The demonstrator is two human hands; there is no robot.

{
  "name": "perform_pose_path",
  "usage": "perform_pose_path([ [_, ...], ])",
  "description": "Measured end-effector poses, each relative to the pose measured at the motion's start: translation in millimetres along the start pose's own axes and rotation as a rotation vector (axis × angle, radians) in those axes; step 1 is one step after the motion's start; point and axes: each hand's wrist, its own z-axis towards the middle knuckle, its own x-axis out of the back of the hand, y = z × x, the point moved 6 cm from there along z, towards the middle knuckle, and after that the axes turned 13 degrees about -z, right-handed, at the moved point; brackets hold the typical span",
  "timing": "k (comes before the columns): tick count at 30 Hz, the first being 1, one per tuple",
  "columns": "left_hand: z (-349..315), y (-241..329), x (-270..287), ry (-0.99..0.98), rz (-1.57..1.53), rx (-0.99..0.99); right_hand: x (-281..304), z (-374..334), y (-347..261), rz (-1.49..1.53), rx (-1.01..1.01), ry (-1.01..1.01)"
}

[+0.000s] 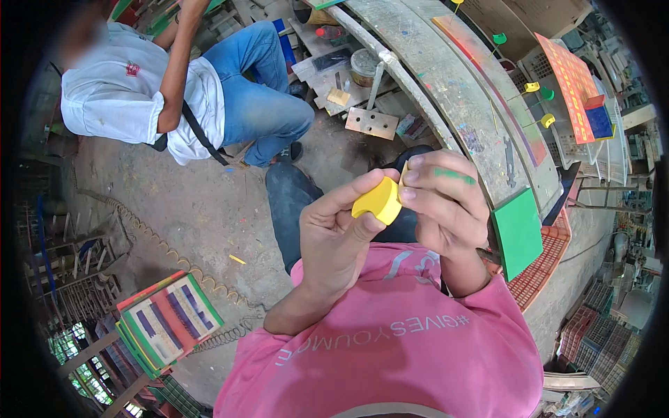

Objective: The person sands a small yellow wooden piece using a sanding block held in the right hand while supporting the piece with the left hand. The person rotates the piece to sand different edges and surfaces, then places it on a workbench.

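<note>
- Head view: the left hand [327,226] grasps a yellow block [375,200] between thumb and fingers, in front of the pink shirt [390,348].
- The right hand's [449,209] fingers curl at the block's right edge; cannot tell whether they grasp anything.
- Green board [518,233] beside the counter's [432,70] near end.

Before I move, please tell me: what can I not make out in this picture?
All in the head view:
- Pale piece at the right hand: mostly hidden by that hand, so its full shape is unclear.
- Yellow block: its far side is turned away, and the left hand covers part of it.
- Co-worker: the hand of the raised arm is cut off by the upper edge.
- Cardboard: also cut off there.
</note>
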Motion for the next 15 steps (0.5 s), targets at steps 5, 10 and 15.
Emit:
perform_pose_path([
  [5, 0.7, 1.0, 0.9, -0.011, 0.009, -0.012, 5.7, 1.9, -25.1, 0.100, 0.185, -0.101],
  [10, 0.1, -1.0, 0.9, 0.013, 0.019, 0.000, 3.2, 1.6, -14.7, 0.037, 0.173, -0.074],
  [15, -1.6, 5.2, 1.9, 0.027, 0.132, -0.088, 1.8, 4.4, -8.2, -0.019, 0.139, -0.071],
])
